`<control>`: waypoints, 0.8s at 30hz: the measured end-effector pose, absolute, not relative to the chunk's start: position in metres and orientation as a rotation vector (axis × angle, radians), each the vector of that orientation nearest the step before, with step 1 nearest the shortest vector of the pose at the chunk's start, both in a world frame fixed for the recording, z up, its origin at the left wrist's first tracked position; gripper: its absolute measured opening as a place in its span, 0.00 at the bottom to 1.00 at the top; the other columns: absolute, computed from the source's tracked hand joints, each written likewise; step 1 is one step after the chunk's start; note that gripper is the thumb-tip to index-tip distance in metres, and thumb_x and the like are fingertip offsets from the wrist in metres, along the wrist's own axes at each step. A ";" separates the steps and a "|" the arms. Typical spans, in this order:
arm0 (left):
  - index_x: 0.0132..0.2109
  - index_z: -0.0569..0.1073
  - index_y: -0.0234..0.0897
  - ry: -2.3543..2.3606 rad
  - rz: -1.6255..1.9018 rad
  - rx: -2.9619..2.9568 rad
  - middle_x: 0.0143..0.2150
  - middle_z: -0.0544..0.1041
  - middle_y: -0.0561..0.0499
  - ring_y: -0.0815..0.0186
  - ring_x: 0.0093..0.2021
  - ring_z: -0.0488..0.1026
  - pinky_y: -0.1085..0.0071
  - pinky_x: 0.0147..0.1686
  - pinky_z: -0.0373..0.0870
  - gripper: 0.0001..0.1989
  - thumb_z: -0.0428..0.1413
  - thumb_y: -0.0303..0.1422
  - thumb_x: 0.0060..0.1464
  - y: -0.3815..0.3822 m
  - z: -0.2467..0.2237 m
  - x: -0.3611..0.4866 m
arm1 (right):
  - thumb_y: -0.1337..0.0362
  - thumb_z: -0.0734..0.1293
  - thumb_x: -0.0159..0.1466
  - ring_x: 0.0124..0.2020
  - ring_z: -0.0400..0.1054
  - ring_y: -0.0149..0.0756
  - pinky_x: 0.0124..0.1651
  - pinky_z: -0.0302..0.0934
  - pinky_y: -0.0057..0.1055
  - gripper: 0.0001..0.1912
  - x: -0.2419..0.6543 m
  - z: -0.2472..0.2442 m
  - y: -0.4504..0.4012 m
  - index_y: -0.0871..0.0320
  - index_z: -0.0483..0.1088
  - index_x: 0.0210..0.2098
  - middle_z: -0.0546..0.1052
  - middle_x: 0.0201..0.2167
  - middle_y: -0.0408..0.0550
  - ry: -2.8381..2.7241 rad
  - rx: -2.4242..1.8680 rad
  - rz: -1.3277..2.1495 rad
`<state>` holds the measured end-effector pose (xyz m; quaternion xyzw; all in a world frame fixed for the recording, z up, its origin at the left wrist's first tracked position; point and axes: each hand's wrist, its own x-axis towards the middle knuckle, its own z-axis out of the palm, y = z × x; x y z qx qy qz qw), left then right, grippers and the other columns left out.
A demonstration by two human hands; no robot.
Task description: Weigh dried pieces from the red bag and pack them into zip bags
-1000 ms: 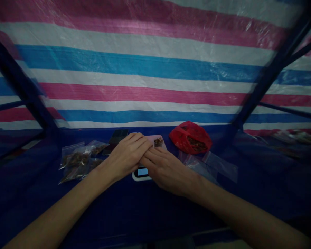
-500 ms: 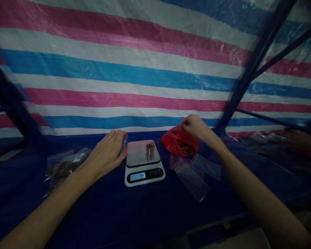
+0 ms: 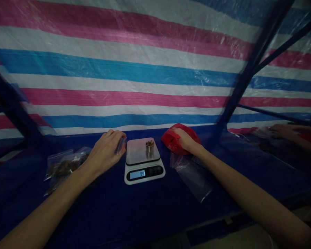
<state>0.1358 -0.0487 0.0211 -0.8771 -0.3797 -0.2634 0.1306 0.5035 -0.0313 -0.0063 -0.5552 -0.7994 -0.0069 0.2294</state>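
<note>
A small metal cup (image 3: 149, 146) heaped with brown dried pieces stands on the plate of a white digital scale (image 3: 145, 177), whose lit display appears to read 94 or 9.4. At the scale's left edge my left hand (image 3: 109, 147) is curled around a clear plastic bag (image 3: 120, 145). My right hand (image 3: 184, 139) reaches into a red plastic bag (image 3: 171, 140) to the right of the scale. Its fingertips are hidden inside that bag, so what they hold does not show.
Filled zip bags (image 3: 66, 167) lie beside my left forearm. Flat clear zip bags (image 3: 193, 178) lie below the red bag on the blue table (image 3: 145, 214). Striped sheeting (image 3: 124, 79) hangs behind, with a blue metal post (image 3: 238, 86) at right. Another person's hand (image 3: 283, 130) shows at far right.
My right hand has gone down from the red bag's opening into it, and the bag has bunched up around it. My left hand has hardly moved, and the display reads the same.
</note>
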 end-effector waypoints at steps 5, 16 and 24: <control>0.48 0.71 0.36 -1.197 -0.787 -2.513 0.45 0.76 0.42 0.52 0.46 0.73 0.57 0.45 0.70 0.10 0.53 0.34 0.62 -0.051 0.022 0.137 | 0.75 0.63 0.60 0.44 0.76 0.46 0.54 0.68 0.40 0.14 0.508 0.002 -0.038 0.62 0.79 0.39 0.83 0.42 0.56 -2.203 -1.334 -0.062; 0.49 0.71 0.36 -1.227 -0.813 -2.511 0.45 0.77 0.43 0.52 0.46 0.73 0.57 0.45 0.70 0.11 0.52 0.36 0.63 -0.053 0.019 0.140 | 0.66 0.69 0.62 0.35 0.75 0.41 0.40 0.67 0.37 0.07 0.524 0.045 -0.040 0.59 0.81 0.37 0.82 0.36 0.52 -1.664 -1.230 -0.325; 0.48 0.71 0.36 -1.245 -0.781 -2.528 0.44 0.76 0.43 0.54 0.45 0.73 0.58 0.45 0.71 0.10 0.53 0.34 0.62 -0.058 0.022 0.144 | 0.66 0.73 0.61 0.37 0.77 0.38 0.42 0.69 0.35 0.06 0.438 0.051 -0.070 0.58 0.81 0.38 0.84 0.37 0.48 -1.747 -1.045 0.209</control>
